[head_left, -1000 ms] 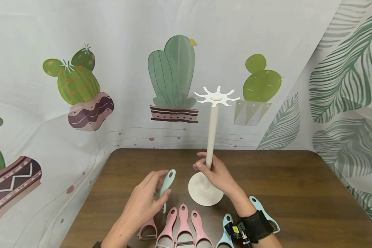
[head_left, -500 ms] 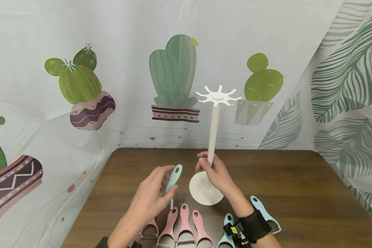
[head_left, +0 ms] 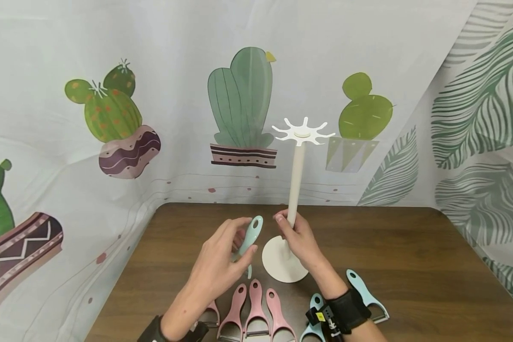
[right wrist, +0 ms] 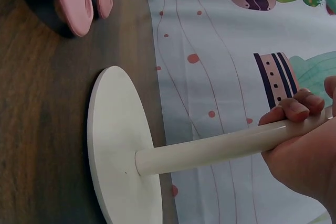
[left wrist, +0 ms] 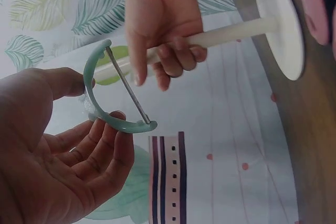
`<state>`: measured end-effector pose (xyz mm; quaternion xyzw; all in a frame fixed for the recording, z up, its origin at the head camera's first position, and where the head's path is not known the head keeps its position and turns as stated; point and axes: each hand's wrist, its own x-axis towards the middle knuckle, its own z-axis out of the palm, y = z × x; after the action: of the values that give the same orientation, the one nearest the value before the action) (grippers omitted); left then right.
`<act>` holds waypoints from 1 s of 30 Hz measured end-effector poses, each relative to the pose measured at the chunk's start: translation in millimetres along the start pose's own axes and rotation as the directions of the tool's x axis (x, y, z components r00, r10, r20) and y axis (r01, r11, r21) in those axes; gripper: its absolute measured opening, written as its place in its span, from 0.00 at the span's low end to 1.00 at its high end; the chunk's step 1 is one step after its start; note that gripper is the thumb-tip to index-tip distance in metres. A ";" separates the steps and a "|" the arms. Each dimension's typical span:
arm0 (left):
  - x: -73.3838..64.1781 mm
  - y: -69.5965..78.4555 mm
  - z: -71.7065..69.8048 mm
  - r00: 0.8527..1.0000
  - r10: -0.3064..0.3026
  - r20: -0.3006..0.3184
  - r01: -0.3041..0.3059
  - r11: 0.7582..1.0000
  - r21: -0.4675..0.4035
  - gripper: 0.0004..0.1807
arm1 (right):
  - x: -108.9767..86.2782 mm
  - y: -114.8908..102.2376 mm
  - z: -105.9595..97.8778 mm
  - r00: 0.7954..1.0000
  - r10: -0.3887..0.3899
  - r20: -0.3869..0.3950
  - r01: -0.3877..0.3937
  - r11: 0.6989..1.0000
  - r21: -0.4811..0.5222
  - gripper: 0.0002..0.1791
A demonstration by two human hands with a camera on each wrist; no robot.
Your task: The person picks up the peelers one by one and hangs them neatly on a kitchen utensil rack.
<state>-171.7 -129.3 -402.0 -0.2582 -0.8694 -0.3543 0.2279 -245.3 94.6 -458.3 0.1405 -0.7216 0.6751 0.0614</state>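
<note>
My left hand [head_left: 220, 256] pinches a mint-green Y-shaped peeler [head_left: 253, 232] between thumb and fingers, its holed handle end pointing up. In the left wrist view the peeler's curved head [left wrist: 88, 80] and metal blade [left wrist: 126, 85] face the camera. My right hand [head_left: 302, 240] curls round the lower post of a cream rack stand [head_left: 297, 183]. A white top [head_left: 302, 135] with several radiating hooks caps the post, and nothing hangs from it. The round base [right wrist: 118, 124] appears to sit on the table. A small gap separates the peeler from the right hand.
Several pink peelers [head_left: 255, 304] lie in a row at the near side of the brown wooden table [head_left: 410, 266]. Two light blue peelers lie by my right forearm, one [head_left: 361, 287] beyond it and one [head_left: 315, 304] partly behind the wrist strap. A cactus-print cloth [head_left: 175, 118] hangs behind.
My left hand has carried the mint-green peeler up and to the right, nearer the stand. My right hand keeps its grip on the post, with only its fingers shifting slightly.
</note>
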 end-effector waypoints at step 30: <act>38.9 38.7 -7.6 0.979 0.115 -0.168 -0.128 0.989 -0.069 0.31 | 3.5 -3.4 7.2 0.996 0.057 -0.073 -0.054 0.998 0.037 0.24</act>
<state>-176.2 -99.9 -355.2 -0.2899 -0.8154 -0.3942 0.3093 -246.9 86.9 -454.6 0.0961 -0.7105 0.6939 0.0668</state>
